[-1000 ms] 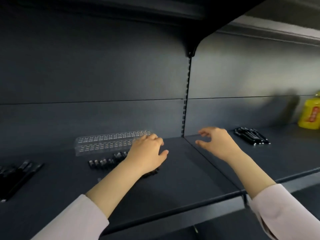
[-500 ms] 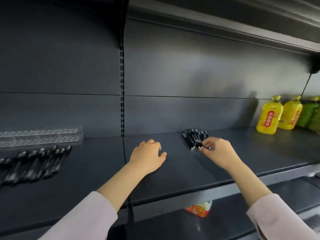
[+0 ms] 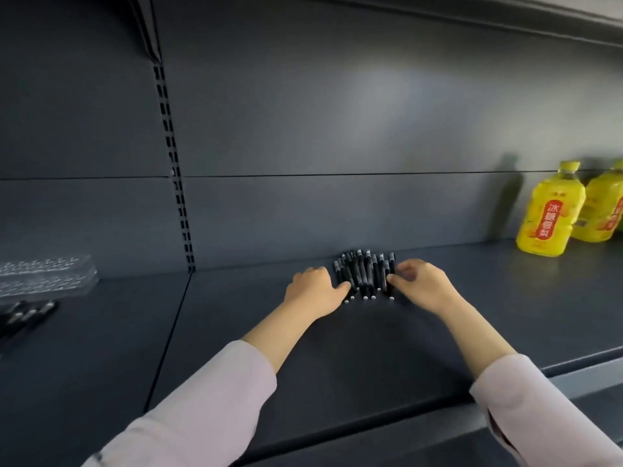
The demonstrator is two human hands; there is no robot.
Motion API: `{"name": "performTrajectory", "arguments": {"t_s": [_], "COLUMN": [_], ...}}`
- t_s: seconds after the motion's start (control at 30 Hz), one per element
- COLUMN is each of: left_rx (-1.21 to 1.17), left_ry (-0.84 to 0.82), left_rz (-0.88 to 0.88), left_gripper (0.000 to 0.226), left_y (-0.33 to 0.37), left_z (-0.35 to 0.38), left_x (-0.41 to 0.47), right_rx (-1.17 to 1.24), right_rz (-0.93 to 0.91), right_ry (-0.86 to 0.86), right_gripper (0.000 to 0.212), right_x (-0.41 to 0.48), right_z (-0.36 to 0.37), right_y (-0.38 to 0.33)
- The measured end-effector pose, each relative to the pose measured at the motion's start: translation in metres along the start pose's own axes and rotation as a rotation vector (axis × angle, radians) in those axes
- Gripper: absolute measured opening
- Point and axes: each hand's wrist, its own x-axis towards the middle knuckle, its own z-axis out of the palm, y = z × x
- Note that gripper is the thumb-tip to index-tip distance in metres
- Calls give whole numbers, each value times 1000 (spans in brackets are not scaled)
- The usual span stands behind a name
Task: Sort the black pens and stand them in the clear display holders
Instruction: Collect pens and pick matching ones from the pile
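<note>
Head view: forward and down onto a dark grey shelf (image 3: 337, 358), which lies flat under the left hand (image 3: 312, 291) and the right hand (image 3: 421, 284) and runs on past both.
back panel (image 3: 337, 129): dark grey, upright beyond both hands; a slotted strip (image 3: 172, 163) climbs it up and to the left of the left hand.
sleeves: pale pink; the left sleeve (image 3: 209, 406) and the right sleeve (image 3: 546, 409) each trail behind their hand, with bare forearm between cuff and hand.
yellow bottles (image 3: 549, 210): two, upright, well off to the right of the right hand, near the back panel; the nearer one has a red label.
clear display holder (image 3: 43, 274): far to the left of the left hand, cut by the frame edge, on the shelf by the back panel.
black pens (image 3: 365, 273): one pile lying flat, side by side, running back to front, directly between the two hands and touching both; pale tips at the near ends.
left hand: at the pile's left edge; fingers loosely curled, thumb straight out with its tip against the outermost pen; it grips nothing.
right hand: at the pile's right edge; thumb reaches to the outermost pen, forefinger arched above it. Blurred, so pinch or mere touch cannot be told.
loose pens (image 3: 27, 315): a few, dark, lying flat far left of the left hand, just in front of the holder.
</note>
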Motion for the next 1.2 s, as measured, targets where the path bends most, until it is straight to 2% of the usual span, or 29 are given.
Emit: {"name": "performTrajectory", "arguments": {"t_s": [0.2, 0.3, 0.47, 0.53, 0.6, 0.7, 0.83, 1.07, 1.2], "left_rx": [-140, -180, -207, -242, -287, -328, -347, -379, -375], "left_ry": [20, 61, 89, 58, 33, -5, -6, -7, 16], "left_rz": [-108, -189, -365, -418, -436, -441, -446, -436, -423], "left_gripper": [85, 85, 86, 82, 69, 60, 43, 51, 42], "left_y": [37, 55, 70, 71, 72, 77, 84, 88, 90], "left_z": [23, 30, 31, 30, 29, 26, 23, 24, 28], "left_x": [37, 47, 63, 68, 71, 72, 72, 70, 72], "right_rx": [58, 156, 171, 140, 131, 207, 312, 487, 502], "right_rz": [-13, -8, -41, -56, -60, -35, -29, 8, 11], "right_ry": [-78, -135, -197, -212, -228, -257, -293, -328, -338], "right_gripper": [48, 50, 37, 41, 48, 52, 42, 27, 23], "right_x": [45, 69, 94, 100, 104, 108, 109, 112, 111], "right_z": [5, 6, 9, 12, 14, 17, 18, 22, 21], "right_y": [18, 22, 28, 29, 29, 32, 34, 36, 35]}}
